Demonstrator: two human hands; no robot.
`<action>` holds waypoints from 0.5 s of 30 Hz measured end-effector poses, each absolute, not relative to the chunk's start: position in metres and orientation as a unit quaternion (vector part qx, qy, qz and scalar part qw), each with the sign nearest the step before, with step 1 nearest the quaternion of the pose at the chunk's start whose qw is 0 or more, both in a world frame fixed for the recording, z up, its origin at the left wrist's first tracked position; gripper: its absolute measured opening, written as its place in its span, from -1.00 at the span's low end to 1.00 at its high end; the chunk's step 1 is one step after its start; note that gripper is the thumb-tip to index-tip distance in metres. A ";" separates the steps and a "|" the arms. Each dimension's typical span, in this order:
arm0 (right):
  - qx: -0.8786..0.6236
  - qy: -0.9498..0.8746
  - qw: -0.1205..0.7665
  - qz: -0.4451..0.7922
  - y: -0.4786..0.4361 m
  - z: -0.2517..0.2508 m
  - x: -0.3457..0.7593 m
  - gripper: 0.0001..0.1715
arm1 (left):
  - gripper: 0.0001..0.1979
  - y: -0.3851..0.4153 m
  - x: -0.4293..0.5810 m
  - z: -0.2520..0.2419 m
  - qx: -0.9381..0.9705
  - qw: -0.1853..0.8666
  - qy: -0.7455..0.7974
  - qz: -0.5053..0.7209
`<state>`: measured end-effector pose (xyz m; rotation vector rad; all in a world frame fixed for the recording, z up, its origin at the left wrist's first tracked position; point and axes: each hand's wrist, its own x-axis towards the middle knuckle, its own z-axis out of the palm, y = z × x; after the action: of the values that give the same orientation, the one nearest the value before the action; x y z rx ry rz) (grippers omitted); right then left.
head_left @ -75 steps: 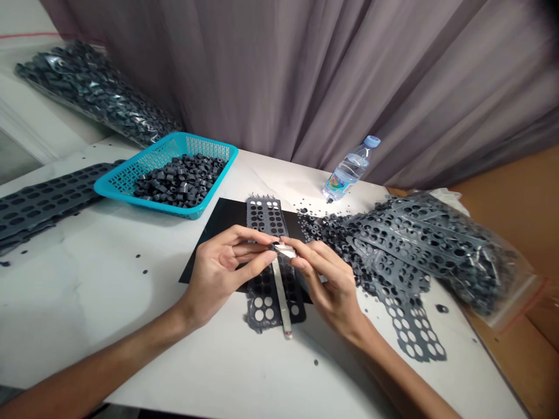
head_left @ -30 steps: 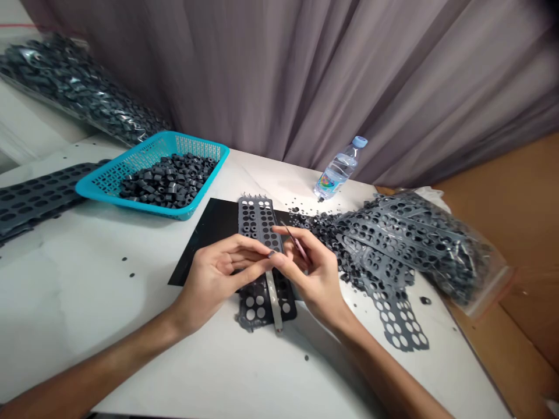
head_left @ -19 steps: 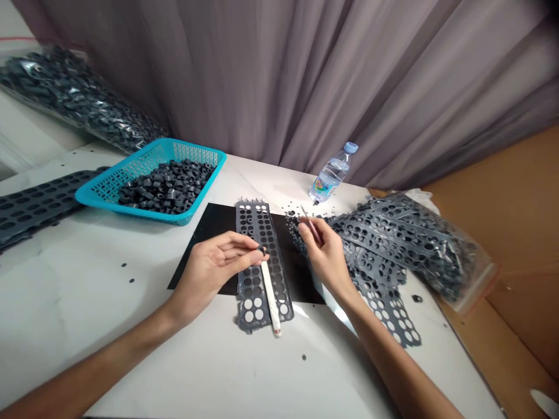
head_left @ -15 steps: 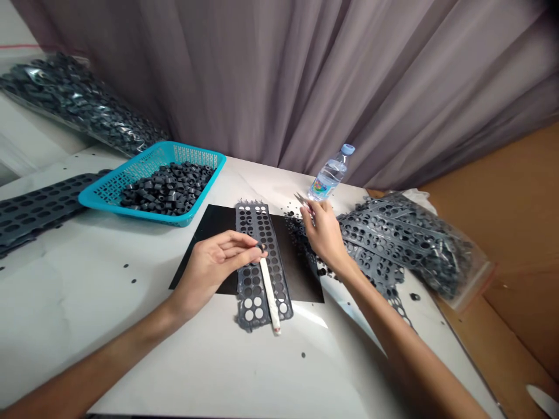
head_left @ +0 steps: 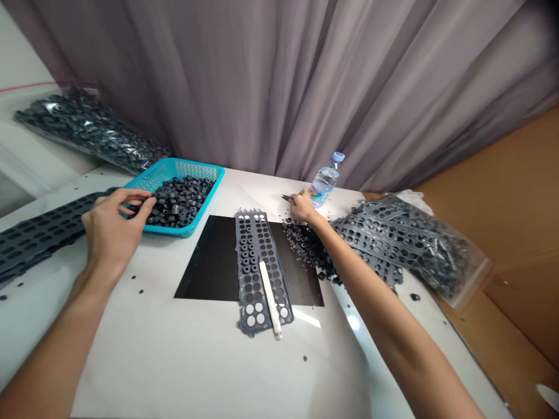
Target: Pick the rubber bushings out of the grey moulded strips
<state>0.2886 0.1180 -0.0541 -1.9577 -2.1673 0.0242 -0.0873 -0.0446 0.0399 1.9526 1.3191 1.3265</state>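
My left hand (head_left: pixel 116 218) reaches over the near left side of a blue plastic basket (head_left: pixel 187 231). Its thumb and forefinger are pinched on a small black rubber ring (head_left: pixel 151 197) at the edge of the heap. Past the black mat, my right hand (head_left: pixel 302 206) is closed around small scissors (head_left: pixel 287 198); only dark pointed blades show. Between the hands lies a grey perforated strip (head_left: pixel 268 247) with several black rings seated in its left columns. A thin white stick (head_left: pixel 269 297) rests lengthwise on the strip.
A black mat (head_left: pixel 205 262) lies under the strip. Tiny black offcuts (head_left: pixel 301 241) are scattered beside perforated sheets (head_left: pixel 371 233) and a bag (head_left: pixel 454 262). A water bottle (head_left: pixel 324 183) stands behind my right hand. Another full bag (head_left: pixel 87 131) and more strips (head_left: pixel 43 224) lie left.
My left hand has moved left from over the strip to the basket. My right hand, still holding the scissors, has shifted slightly left, and the strip's rings are now uncovered.
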 end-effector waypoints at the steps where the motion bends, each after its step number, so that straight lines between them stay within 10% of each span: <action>1: -0.665 -0.739 0.108 0.008 0.117 -0.053 0.288 -0.60 | -0.42 -0.047 -0.083 0.038 0.720 0.207 0.473 0.464; 10: -0.599 -0.787 0.145 0.000 0.037 -0.006 0.254 -0.60 | -0.63 -0.032 -0.115 0.015 0.673 -0.098 0.571 0.461; 15: -0.516 -0.836 0.125 0.141 -0.073 -0.001 0.220 -0.32 | -0.85 -0.048 -0.060 -0.001 0.767 0.050 0.465 0.439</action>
<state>0.2199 -0.0732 -0.0007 -1.5040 -2.4352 0.4118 -0.0602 -0.0485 -0.0010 2.3373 1.4153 1.3364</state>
